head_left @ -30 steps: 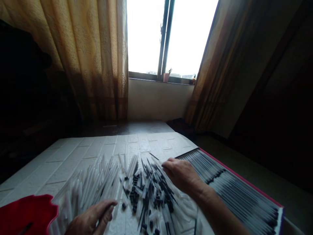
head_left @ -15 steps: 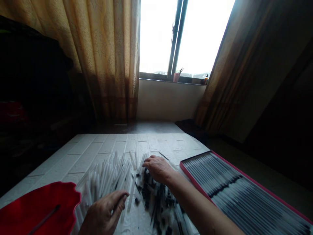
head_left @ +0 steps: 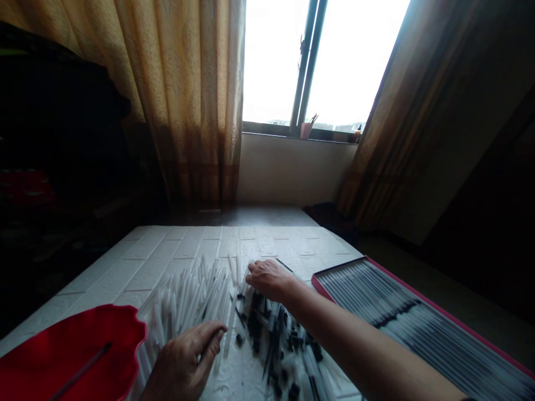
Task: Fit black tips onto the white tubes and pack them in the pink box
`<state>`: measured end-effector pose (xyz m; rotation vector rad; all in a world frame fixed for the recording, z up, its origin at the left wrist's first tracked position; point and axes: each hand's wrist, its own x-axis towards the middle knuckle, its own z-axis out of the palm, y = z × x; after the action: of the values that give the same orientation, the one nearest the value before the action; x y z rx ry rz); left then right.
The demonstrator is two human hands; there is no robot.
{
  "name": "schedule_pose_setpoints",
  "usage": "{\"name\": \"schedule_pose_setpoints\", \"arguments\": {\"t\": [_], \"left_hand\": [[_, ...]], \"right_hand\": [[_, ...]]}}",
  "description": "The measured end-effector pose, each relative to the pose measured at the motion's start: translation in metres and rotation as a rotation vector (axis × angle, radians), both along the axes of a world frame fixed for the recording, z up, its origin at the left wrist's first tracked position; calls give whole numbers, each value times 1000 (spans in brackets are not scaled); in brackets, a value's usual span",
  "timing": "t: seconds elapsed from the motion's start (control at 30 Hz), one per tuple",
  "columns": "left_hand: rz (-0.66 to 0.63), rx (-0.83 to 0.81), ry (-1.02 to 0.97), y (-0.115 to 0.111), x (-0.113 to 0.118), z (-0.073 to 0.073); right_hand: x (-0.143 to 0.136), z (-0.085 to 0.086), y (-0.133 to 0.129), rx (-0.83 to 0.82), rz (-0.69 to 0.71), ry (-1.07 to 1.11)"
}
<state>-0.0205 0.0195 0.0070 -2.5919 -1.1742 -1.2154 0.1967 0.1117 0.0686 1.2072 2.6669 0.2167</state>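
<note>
My left hand [head_left: 188, 356] is low at the front, thumb and forefinger pressed together; anything between them is too small to make out. It lies beside a loose heap of clear plastic tubes [head_left: 188, 292], which look like pen barrels. Farther forward, my right hand [head_left: 270, 278] reaches down, palm low, at the far end of a second heap. Its fingertips are partly hidden, so I cannot tell what they hold. That heap mixes clear tubes with black caps [head_left: 293, 390] and dark, slim pen parts [head_left: 271, 345].
A red scalloped dish [head_left: 121, 328] at the left holds one slim pen [head_left: 79, 372]. On the right, a shallow pink-edged box [head_left: 320, 287] contains rows of clear, dark-tipped pens [head_left: 443, 340]. The white brick-patterned tabletop [head_left: 167, 245] extends toward the window.
The view has shifted slightly, so most things sit a little farther right. Both hands keep nearly the same poses and places over the table.
</note>
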Motion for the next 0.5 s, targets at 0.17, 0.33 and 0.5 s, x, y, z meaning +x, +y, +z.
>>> {"name": "schedule_pose_setpoints", "arguments": {"t": [0.17, 0.33, 0.5], "left_hand": [[13, 35, 1, 1, 1, 0], [17, 29, -2, 0, 1, 1], [66, 74, 12, -7, 5, 6]], "right_hand": [[1, -4, 7, -34, 7, 4], [14, 13, -9, 6, -12, 228], [17, 23, -52, -45, -91, 562]]}}
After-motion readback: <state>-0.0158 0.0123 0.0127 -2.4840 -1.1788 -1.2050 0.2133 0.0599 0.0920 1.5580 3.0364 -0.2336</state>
